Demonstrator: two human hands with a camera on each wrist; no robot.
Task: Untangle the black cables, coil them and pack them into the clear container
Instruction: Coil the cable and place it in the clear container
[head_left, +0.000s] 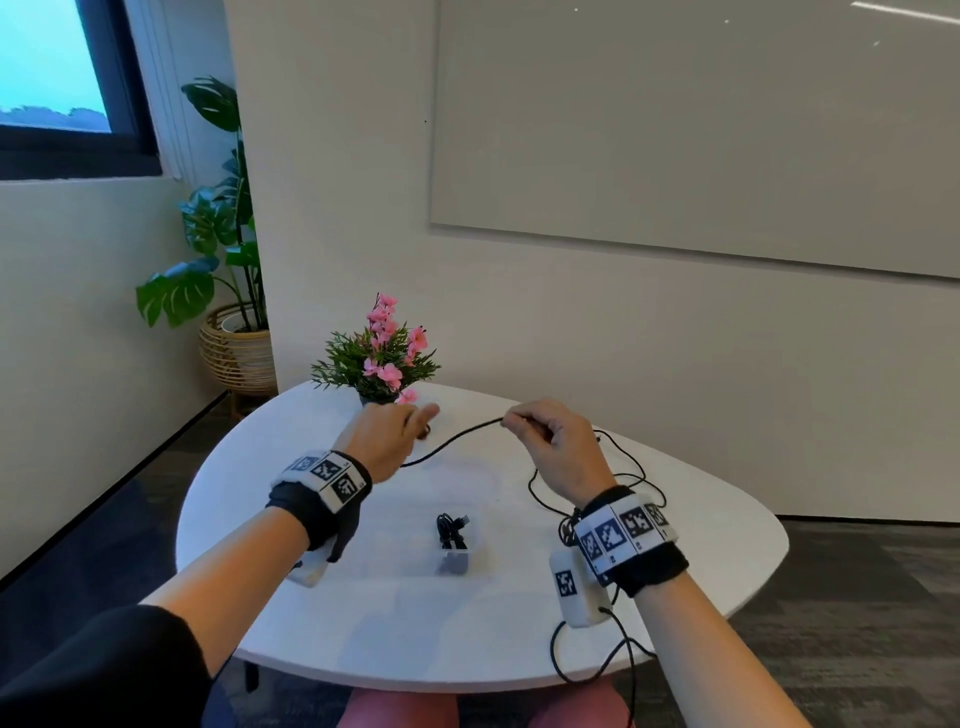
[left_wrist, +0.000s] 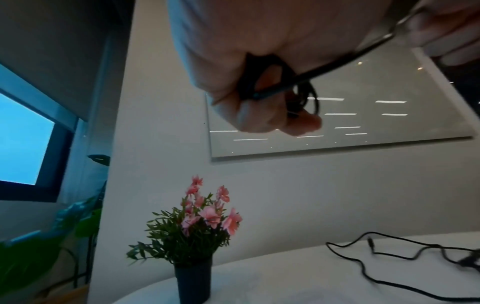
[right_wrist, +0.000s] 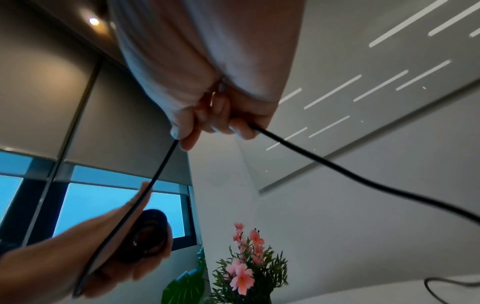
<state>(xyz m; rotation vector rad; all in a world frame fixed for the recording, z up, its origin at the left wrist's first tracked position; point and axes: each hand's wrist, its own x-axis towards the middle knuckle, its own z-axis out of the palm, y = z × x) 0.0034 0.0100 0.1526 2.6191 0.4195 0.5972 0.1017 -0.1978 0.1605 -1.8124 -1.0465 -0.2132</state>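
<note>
A thin black cable (head_left: 457, 439) stretches between my two raised hands above the white table (head_left: 374, 634). My left hand (head_left: 400, 434) grips a small coil of that cable (left_wrist: 262, 82), wound in loops inside its curled fingers. My right hand (head_left: 540, 431) pinches the cable (right_wrist: 324, 160) farther along, and its loose tail trails over the table (head_left: 639, 478) to the right. The clear container (head_left: 415, 525) lies open on the table below my hands, with one coiled black cable (head_left: 452, 532) inside.
A potted pink-flower plant (head_left: 382, 358) stands at the table's far edge, just beyond my left hand. More black cable (head_left: 592, 670) hangs off the near right edge. A whiteboard (head_left: 675, 130) covers the wall behind, and a large plant in a basket (head_left: 228, 291) stands on the floor at left.
</note>
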